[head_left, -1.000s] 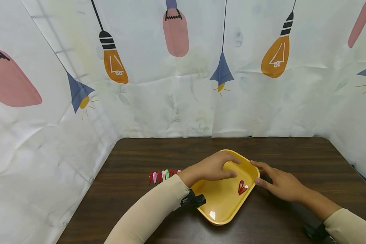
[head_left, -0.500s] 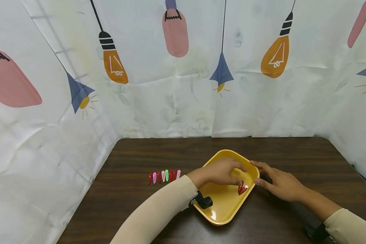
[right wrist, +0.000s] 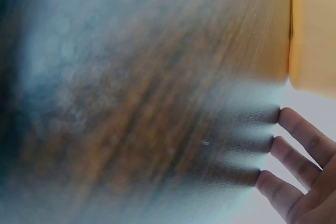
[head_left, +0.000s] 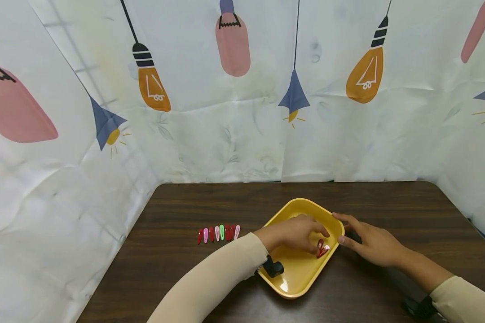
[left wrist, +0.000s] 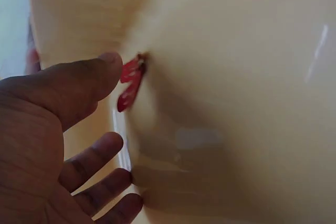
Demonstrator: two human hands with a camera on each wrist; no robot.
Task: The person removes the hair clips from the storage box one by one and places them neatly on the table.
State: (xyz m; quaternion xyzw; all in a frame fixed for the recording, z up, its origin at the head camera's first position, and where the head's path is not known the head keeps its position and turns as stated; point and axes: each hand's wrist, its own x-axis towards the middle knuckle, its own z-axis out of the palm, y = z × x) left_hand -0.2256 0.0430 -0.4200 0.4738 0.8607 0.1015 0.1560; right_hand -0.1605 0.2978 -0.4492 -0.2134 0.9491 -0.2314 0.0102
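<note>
I sat at a dark brown wood-grain counter [head_left: 194, 202] with a rounded far right corner. A white cloth backdrop [head_left: 242, 134] hung behind it and wrapped round both sides, creased and wrinkled, with a seam running down near the middle. It was printed with hanging lamps: orange bulbs [head_left: 153, 87] on black cords and sockets, pink oblong lamps [head_left: 233, 42], and blue cone shades [head_left: 293, 96] with small yellow rays under them. Faint grey leaf shapes showed in the cloth between them. The light was even and soft, without hard shadows, and the cloth met the counter's back edge in a dark line.
</note>
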